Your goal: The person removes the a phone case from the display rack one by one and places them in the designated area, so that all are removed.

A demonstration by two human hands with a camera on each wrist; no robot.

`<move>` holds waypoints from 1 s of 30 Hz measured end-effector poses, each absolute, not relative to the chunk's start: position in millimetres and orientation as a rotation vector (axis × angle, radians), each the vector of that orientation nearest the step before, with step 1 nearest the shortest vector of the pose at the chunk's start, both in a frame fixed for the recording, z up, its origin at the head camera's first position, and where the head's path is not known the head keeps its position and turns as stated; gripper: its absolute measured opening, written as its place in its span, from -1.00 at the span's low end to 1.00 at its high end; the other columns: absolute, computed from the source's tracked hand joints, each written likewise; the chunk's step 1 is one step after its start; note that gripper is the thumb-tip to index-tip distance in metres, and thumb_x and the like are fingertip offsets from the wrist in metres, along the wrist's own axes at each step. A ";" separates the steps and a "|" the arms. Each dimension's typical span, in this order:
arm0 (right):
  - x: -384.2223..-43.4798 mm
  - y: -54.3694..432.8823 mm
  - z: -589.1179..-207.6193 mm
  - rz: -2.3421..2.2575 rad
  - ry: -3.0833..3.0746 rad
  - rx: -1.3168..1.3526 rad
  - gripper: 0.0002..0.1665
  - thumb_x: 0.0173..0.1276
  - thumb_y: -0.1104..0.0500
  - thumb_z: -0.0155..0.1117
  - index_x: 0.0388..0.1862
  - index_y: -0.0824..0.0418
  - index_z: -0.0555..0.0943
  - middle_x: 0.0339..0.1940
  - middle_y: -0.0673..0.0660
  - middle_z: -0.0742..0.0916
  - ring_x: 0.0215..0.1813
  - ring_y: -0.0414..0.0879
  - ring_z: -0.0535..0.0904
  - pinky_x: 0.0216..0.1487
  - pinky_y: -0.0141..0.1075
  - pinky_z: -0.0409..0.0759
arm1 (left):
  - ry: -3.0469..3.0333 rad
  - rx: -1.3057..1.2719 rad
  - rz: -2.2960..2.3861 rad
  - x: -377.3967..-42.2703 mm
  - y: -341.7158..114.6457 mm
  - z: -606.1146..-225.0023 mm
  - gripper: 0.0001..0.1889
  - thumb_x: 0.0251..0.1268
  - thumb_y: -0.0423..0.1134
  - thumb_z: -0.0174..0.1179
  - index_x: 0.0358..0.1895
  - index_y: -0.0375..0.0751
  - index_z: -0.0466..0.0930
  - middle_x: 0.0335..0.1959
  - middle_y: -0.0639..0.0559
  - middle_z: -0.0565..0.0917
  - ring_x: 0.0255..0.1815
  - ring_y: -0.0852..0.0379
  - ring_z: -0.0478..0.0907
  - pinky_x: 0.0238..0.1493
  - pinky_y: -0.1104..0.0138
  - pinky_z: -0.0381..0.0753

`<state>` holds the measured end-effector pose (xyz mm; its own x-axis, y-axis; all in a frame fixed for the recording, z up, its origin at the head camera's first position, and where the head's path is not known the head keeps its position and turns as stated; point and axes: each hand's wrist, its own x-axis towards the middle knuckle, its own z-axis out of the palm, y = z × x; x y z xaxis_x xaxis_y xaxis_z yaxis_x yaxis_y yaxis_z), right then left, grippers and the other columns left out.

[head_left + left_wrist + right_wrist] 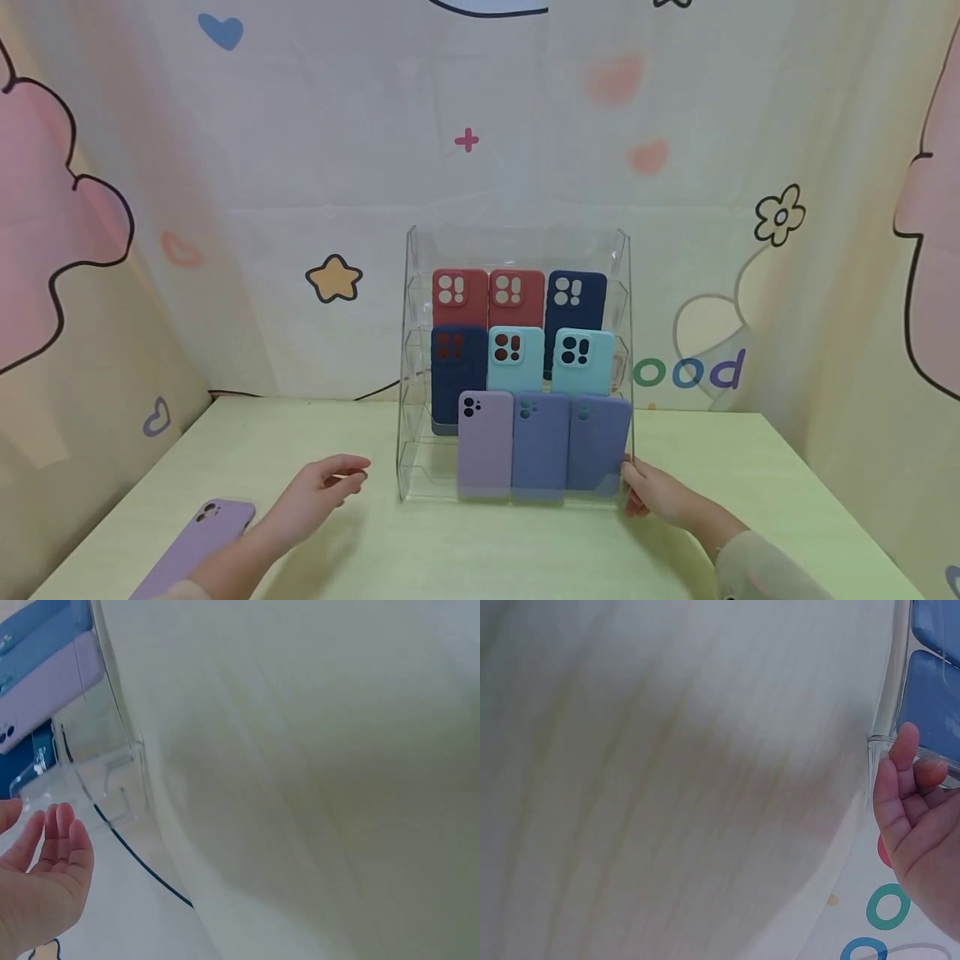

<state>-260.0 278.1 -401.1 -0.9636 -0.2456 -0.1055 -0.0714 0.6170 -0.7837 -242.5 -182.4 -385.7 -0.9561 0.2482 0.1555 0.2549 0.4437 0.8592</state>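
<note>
Far left, a lilac phone case (187, 546) lies on the bench (517, 550). Next up, the left hand (318, 498): empty, fingers loosely bent, just beside the clear rack (402, 400), not touching. Rack's got nine cases in three rows. Right hand (663, 496) touches its lower right corner; can't tell if it's pinching. I'd steady both sides low and evenly, so nothing slips.

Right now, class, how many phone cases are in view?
10: on the clear rack, two red cases, one navy highest; one navy, two aqua midway; one lilac, two blue lowest; another lilac on the table, left. Others may be hidden behind.
</note>
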 end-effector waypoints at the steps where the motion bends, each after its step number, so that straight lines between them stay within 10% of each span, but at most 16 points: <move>1: -259.6 278.3 -401.8 -1.265 2.637 -0.266 -0.63 0.49 0.14 -0.35 -0.44 0.33 0.28 -0.59 0.13 0.46 -0.43 -0.04 0.48 -0.35 -0.19 0.51 | -2.657 -0.472 -1.605 -243.0 -178.3 -386.1 -0.65 0.34 -0.20 0.10 0.05 -0.40 0.51 -0.12 -0.16 0.60 -0.16 -0.05 0.58 -0.19 0.19 0.55; 30: -257.8 276.8 -396.1 -1.238 2.644 -0.252 -0.60 0.50 0.12 -0.35 -0.48 0.32 0.25 -0.59 0.14 0.45 -0.42 -0.02 0.49 -0.31 -0.14 0.52 | -2.500 -0.497 -1.845 -262.7 -98.5 -372.0 -0.64 0.36 -0.34 0.05 0.19 -0.33 0.44 0.07 -0.15 0.56 0.07 -0.11 0.50 0.04 0.08 0.48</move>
